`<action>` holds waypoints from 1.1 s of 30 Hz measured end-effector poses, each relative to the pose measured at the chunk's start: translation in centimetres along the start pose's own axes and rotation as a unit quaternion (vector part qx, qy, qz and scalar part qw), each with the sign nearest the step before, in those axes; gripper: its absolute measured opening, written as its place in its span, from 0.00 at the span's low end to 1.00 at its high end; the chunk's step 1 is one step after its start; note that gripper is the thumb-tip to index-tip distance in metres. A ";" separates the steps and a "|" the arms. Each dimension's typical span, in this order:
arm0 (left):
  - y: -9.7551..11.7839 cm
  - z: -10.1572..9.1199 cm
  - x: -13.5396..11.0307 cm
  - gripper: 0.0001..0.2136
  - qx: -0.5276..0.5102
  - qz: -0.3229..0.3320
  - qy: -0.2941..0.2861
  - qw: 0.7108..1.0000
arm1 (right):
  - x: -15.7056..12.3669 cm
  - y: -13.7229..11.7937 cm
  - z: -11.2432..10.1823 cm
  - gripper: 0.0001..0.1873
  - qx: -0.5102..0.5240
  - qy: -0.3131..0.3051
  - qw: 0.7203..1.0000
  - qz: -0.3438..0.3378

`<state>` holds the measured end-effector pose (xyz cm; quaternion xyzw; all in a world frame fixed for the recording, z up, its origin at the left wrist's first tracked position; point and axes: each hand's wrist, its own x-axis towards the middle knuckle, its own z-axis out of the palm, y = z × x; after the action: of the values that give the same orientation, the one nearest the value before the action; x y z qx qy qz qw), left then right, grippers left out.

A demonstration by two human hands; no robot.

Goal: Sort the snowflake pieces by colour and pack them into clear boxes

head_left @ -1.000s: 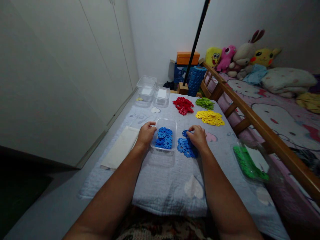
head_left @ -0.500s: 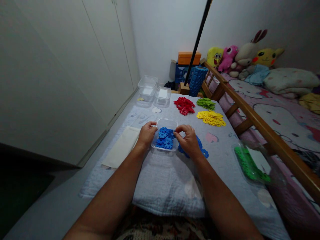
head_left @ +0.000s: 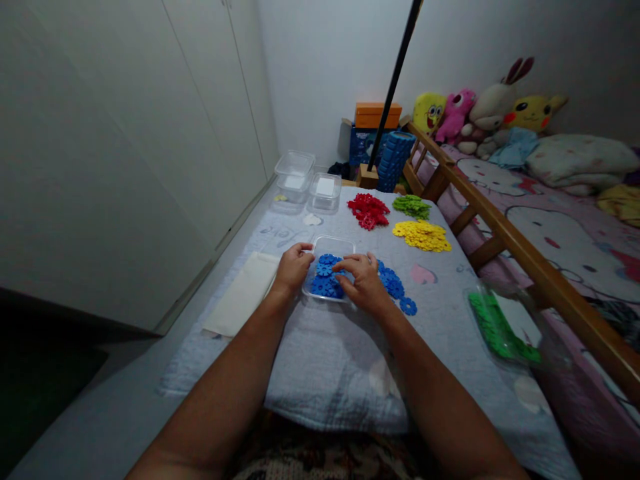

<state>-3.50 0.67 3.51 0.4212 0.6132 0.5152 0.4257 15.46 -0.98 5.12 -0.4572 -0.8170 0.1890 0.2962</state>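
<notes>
A clear plastic box [head_left: 333, 243] with several blue snowflake discs [head_left: 324, 265] in it sits on the grey quilt [head_left: 330, 347]. My left hand [head_left: 293, 268] is curled round the box's left side. Over the box's right half my right hand [head_left: 361, 283] is lowered with its fingers bent down onto the discs inside; whether it grips any I cannot see. More loose blue discs [head_left: 395, 288] lie on the quilt just right of that hand.
Red discs [head_left: 369, 211], green discs [head_left: 411, 207] and yellow discs [head_left: 421, 235] lie in piles farther back. Two empty clear boxes [head_left: 310, 181] stand at the far left. A bag of green pieces [head_left: 495, 327] lies at right by the wooden bed rail [head_left: 525, 257]. A white lid [head_left: 243, 293] lies left.
My right hand has moved left from the loose blue pile to over the box and lowered into it. The left hand has stayed on the box.
</notes>
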 end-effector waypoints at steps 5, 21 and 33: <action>-0.1 0.0 0.0 0.18 -0.019 -0.003 -0.004 1.000 | 0.2 2.1 -1.5 0.11 -0.045 0.093 0.994 0.046; 0.5 0.1 -0.3 0.17 -0.034 -0.014 -0.005 0.999 | 0.0 6.4 -1.8 0.17 -0.291 0.002 0.920 0.263; 0.3 0.1 -0.2 0.17 -0.026 -0.013 -0.006 1.000 | 0.1 6.9 -2.0 0.07 -0.187 0.148 0.949 0.206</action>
<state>-3.34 0.53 3.77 0.4049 0.6022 0.5235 0.4465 21.11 2.69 2.59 -0.6855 -0.6727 0.0194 0.2777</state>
